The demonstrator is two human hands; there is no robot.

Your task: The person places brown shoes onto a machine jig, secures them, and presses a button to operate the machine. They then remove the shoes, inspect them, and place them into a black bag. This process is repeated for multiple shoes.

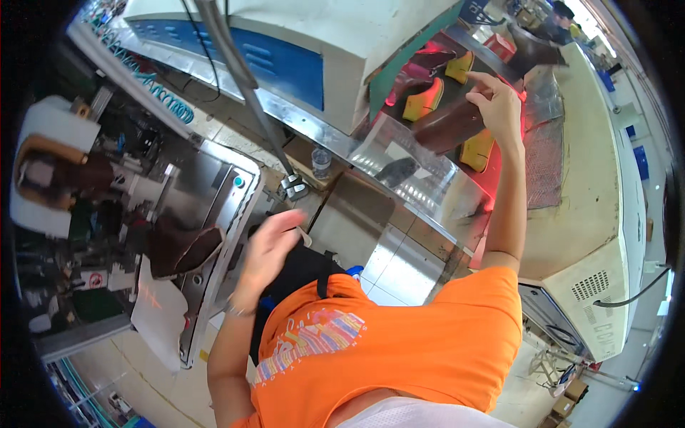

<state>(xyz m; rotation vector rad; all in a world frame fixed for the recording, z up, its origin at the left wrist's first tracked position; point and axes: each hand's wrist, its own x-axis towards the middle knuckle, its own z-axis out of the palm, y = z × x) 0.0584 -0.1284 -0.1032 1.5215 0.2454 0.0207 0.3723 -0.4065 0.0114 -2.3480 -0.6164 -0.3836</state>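
Over the red-lit bed of a machine, my right hand reaches out with index finger and thumb apart. Close to its fingertips lies a brown leather-like piece; whether they touch it cannot be made out. Around that piece are several yellow shaped parts with dark edges, and a glossy pink item sits farther left. My left hand, smeared by motion, hangs in front of my body with fingers stretched and nothing visible in them. A dark brown leather piece lies on the metal worktable to its left.
A white and blue machine housing stands ahead, a cream housing on the right. Between them a clear plastic sheet covers the bed's near end. At left is a steel-edged worktable. A bottle stands below the housing.
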